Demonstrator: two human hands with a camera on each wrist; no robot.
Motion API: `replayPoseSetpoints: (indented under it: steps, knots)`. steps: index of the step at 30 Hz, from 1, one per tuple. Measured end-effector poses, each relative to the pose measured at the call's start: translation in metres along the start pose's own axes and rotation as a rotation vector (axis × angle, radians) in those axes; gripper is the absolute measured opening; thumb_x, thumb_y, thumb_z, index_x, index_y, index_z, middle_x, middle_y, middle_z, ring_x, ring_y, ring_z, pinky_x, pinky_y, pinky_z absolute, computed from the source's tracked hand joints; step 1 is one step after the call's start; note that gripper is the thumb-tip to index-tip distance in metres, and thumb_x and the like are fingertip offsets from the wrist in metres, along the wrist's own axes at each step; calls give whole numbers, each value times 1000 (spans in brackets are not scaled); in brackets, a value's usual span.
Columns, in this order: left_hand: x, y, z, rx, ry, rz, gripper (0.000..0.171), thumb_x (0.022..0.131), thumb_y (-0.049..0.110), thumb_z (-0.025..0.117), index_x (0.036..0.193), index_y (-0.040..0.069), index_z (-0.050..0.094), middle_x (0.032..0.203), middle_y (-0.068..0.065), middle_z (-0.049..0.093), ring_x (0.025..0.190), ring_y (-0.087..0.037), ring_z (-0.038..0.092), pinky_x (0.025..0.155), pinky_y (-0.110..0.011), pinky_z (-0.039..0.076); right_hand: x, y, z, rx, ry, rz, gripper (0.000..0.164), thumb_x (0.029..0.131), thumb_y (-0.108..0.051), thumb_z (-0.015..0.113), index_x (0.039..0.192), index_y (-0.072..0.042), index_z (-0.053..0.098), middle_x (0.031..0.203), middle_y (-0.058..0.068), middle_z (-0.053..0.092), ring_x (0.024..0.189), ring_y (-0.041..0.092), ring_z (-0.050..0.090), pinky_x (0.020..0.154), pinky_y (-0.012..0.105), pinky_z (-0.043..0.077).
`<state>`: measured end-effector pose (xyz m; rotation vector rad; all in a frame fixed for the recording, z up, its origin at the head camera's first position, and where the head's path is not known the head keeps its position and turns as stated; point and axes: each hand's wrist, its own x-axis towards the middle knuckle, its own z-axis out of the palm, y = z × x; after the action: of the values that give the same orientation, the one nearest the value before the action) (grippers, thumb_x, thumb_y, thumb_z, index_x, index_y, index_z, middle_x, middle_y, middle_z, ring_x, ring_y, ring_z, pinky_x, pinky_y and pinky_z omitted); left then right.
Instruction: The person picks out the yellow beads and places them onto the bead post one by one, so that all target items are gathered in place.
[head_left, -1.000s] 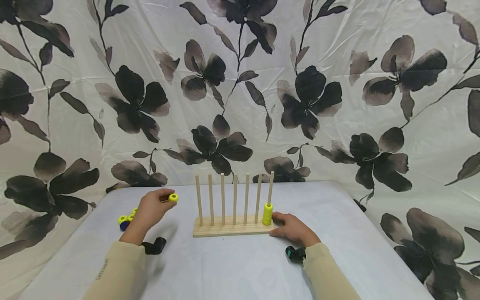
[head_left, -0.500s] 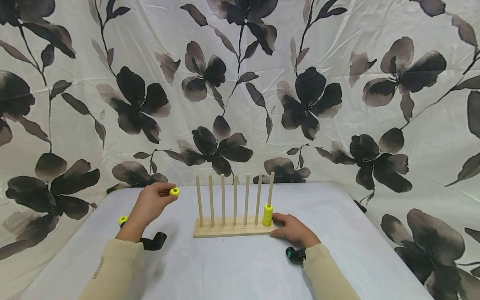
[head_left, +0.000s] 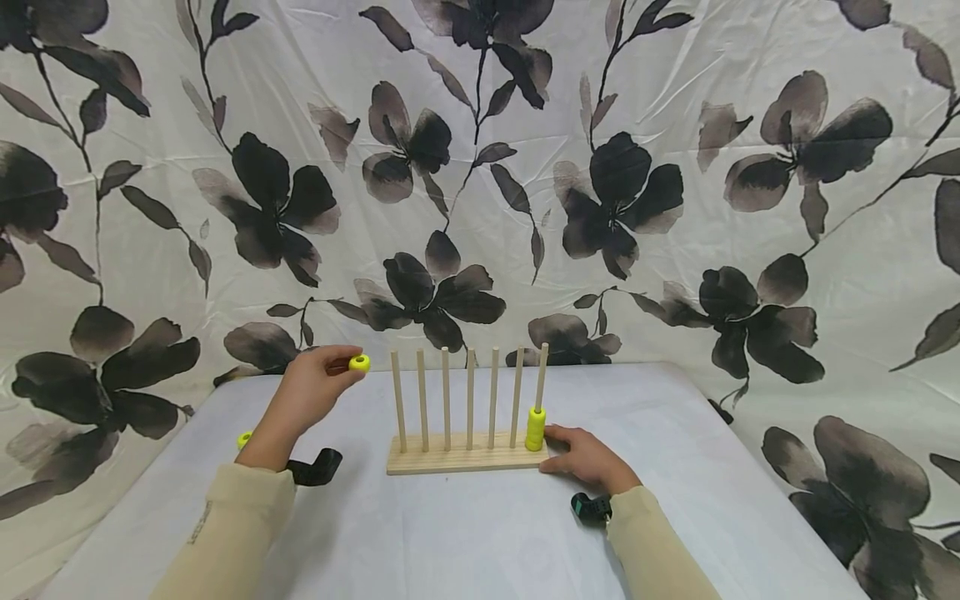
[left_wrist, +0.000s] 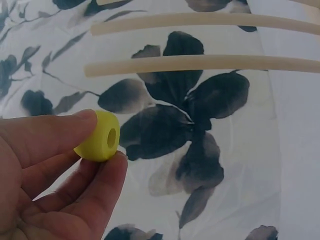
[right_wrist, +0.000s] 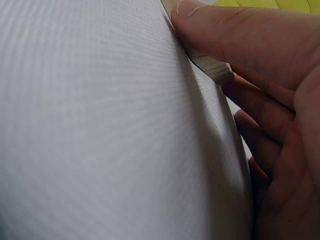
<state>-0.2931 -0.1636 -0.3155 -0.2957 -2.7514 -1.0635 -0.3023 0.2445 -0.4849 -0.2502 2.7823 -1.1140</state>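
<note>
Between thumb and fingertips my left hand (head_left: 313,390) pinches a yellow bead (head_left: 360,363) with a hole through it. It is held in the air, left of the leftmost peg (head_left: 398,402). The left wrist view shows the bead (left_wrist: 102,137) close up, its hole facing the pegs. A wooden peg rack (head_left: 465,460) with several upright pegs stands on the table. Yellow beads (head_left: 535,429) are stacked on its rightmost peg. My right hand (head_left: 588,458) grips the rack's right end, thumb at the front; in the right wrist view the base's corner (right_wrist: 215,67) shows between thumb and fingers.
Another yellow bead (head_left: 244,439) lies on the table at the left, partly hidden by my left forearm. The table's white cloth (head_left: 465,542) runs back to a floral-patterned backdrop (head_left: 480,183).
My left hand has risen slightly and moved right with the yellow bead, nearer the leftmost peg. Its forearm now covers more of the beads at the left. The right hand stays put.
</note>
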Motion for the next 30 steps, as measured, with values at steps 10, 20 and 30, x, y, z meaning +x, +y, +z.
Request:
replayPoseSetpoints:
  steps: [10, 20, 30]
  knots:
    - [2, 19, -3, -16, 9, 24, 46, 96, 21, 61, 138, 6, 52, 131, -20, 59, 119, -37, 59, 96, -51, 51, 0, -1, -1, 4, -1, 4, 70, 77, -38, 80, 140, -20, 53, 148, 6, 48, 142, 33, 36, 115, 56, 29]
    - [6, 30, -2, -29, 18, 32, 45, 96, 23, 61, 138, 9, 53, 131, -17, 60, 119, -35, 59, 96, -51, 51, -2, -2, -1, 10, 1, 17, 71, 77, -38, 80, 140, -19, 53, 148, 7, 47, 142, 34, 36, 115, 57, 29]
    - [9, 43, 5, -77, -5, 33, 44, 96, 22, 61, 137, 10, 54, 132, -15, 60, 120, -33, 59, 97, -50, 51, -2, -3, 0, 17, 3, 21, 71, 77, -37, 80, 140, -19, 53, 148, 7, 48, 142, 34, 36, 115, 57, 29]
